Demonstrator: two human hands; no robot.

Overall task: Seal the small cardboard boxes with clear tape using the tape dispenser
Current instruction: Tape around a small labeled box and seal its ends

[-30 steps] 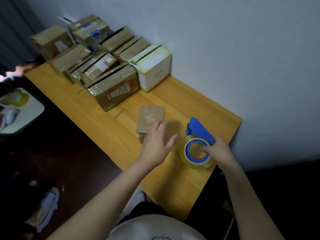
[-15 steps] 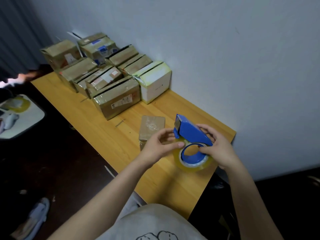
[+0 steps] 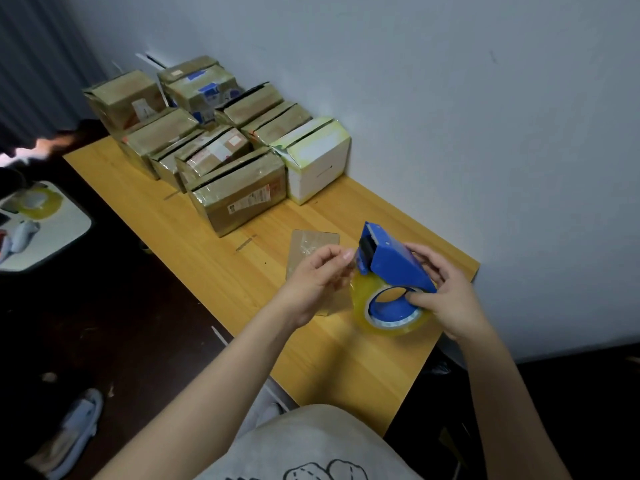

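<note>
Yellow wooden table (image 3: 346, 358). Right hand (image 3: 446, 292): grips blue plastic tape dispenser (image 3: 391, 261). Left hand (image 3: 311, 282): apparently pinches clear tape (image 3: 391, 323) at its cutter. Small flat brown cardboard box (image 3: 313, 242): just beyond left hand. Advice: draw tape taut, straight over seam.

Glossy blue plastic tape dispenser (image 3: 393, 263); shiny clear tape roll (image 3: 391, 318); matt cardboard box (image 3: 310, 251); smooth wood table (image 3: 221, 268).
</note>
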